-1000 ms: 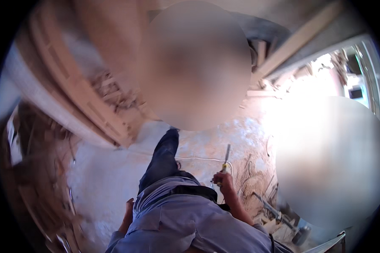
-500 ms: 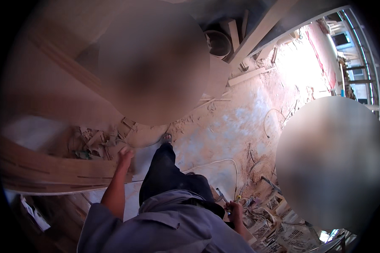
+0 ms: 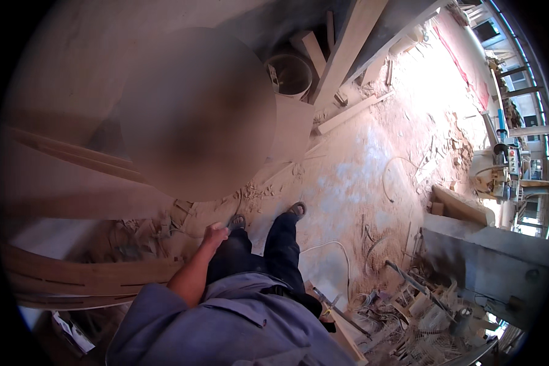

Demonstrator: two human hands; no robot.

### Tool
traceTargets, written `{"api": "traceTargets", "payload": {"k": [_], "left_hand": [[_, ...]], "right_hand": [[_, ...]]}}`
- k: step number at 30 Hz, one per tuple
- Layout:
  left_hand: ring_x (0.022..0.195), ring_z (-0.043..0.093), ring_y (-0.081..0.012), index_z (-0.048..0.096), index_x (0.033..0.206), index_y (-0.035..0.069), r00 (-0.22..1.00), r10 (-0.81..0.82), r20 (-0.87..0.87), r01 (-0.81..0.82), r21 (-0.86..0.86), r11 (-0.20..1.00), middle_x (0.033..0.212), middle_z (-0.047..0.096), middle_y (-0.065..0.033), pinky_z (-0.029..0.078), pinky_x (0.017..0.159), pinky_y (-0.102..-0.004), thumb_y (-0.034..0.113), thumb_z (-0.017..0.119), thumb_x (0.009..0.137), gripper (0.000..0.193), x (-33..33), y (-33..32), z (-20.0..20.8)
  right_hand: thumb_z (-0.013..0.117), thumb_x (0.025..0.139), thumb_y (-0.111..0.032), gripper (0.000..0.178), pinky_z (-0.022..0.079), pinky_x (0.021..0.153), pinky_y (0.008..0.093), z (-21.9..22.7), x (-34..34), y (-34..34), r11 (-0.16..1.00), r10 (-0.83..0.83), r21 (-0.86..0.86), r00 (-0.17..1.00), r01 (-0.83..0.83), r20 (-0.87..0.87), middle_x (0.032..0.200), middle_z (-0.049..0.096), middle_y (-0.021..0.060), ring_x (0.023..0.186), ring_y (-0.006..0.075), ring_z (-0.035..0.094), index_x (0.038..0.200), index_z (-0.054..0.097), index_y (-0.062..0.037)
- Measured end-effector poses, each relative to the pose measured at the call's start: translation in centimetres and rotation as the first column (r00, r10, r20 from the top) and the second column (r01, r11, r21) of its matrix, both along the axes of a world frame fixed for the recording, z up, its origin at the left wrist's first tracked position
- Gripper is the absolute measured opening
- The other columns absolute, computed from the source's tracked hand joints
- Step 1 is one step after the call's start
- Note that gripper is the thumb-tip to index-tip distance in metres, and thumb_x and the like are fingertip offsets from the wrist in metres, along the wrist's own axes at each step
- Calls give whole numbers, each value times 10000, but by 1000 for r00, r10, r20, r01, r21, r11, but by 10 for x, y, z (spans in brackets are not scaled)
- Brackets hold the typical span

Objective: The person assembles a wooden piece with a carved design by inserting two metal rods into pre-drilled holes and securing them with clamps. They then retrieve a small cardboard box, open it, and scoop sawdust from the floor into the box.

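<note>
My left hand (image 3: 214, 235) hangs at my side with its fingers curled, next to the edge of a low workbench (image 3: 73, 201) strewn with wood shavings (image 3: 140, 235). Whether it holds anything is too small to tell. The bare forearm runs down to my grey-blue sleeve (image 3: 158, 311). My right hand is hidden behind my torso (image 3: 238, 329). I stand on a dusty floor (image 3: 348, 177) in dark trousers and sandals (image 3: 296, 210).
Curved wooden strips (image 3: 73, 277) lie at the lower left. A round bucket (image 3: 291, 74) and leaning planks (image 3: 348, 52) stand ahead. A white cable (image 3: 338, 250) runs by my feet. Scrap wood and wire (image 3: 421, 305) pile up at the lower right, with machines (image 3: 506, 171) at the far right.
The view has swung further right and down over the floor. My left hand has come off the bench edge toward my thigh, and my right hand has dropped out of sight.
</note>
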State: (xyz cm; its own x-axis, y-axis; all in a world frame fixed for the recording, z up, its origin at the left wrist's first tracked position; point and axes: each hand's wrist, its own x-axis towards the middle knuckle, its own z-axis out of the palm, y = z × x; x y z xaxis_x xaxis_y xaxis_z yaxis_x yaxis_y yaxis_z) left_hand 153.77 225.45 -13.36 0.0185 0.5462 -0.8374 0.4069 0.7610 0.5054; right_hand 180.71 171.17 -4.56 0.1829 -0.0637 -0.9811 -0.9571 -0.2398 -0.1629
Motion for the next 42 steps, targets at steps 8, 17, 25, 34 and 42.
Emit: {"api": "traceTargets", "payload": {"k": [8, 17, 25, 34, 42], "left_hand": [[707, 646, -156, 647, 1180, -46, 926, 370, 70, -373, 40, 927, 806, 653, -66, 526, 649, -323, 125, 639, 831, 388, 33, 9, -5], [783, 713, -266, 604, 1212, -103, 978, -165, -124, 202, 392, 898, 886, 725, -203, 557, 733, -364, 223, 683, 848, 495, 138, -56, 24], [918, 677, -417, 700, 1024, 52, 930, -37, -367, 202, 421, 884, 972, 699, -236, 553, 771, -477, 269, 562, 838, 317, 116, -98, -36], [1061, 659, -407, 658, 1212, 16, 707, 673, -217, -586, 352, 730, 1114, 691, -251, 532, 922, -465, 178, 637, 779, 463, -11, -156, -30], [1118, 635, -384, 662, 1220, 17, 191, 876, -444, -827, 408, 387, 1182, 665, -253, 505, 986, -427, 172, 581, 788, 466, -88, -363, -70]], "right_hand": [[591, 873, -155, 168, 535, 662, 401, 25, 181, 134, 987, 156, 2, 968, -160, 197, 729, 648, 127, 665, 299, 646, 780, 626, -19], [643, 837, -134, 128, 521, 592, 380, 28, 359, 280, 828, 559, -123, 794, -547, 240, 740, 669, 120, 637, 277, 659, 882, 614, -18], [659, 851, -212, 153, 501, 602, 348, -28, 294, 365, 377, 910, 52, 380, -925, 162, 696, 642, 78, 643, 205, 626, 773, 623, -87], [663, 840, -211, 140, 505, 622, 350, 25, 14, 627, -307, 863, 158, -205, -938, 461, 710, 649, 76, 663, 200, 629, 794, 641, -80], [667, 830, -209, 136, 507, 640, 351, 90, -143, 629, -598, 724, 116, -473, -793, 502, 723, 656, 74, 681, 195, 631, 813, 658, -75]]}}
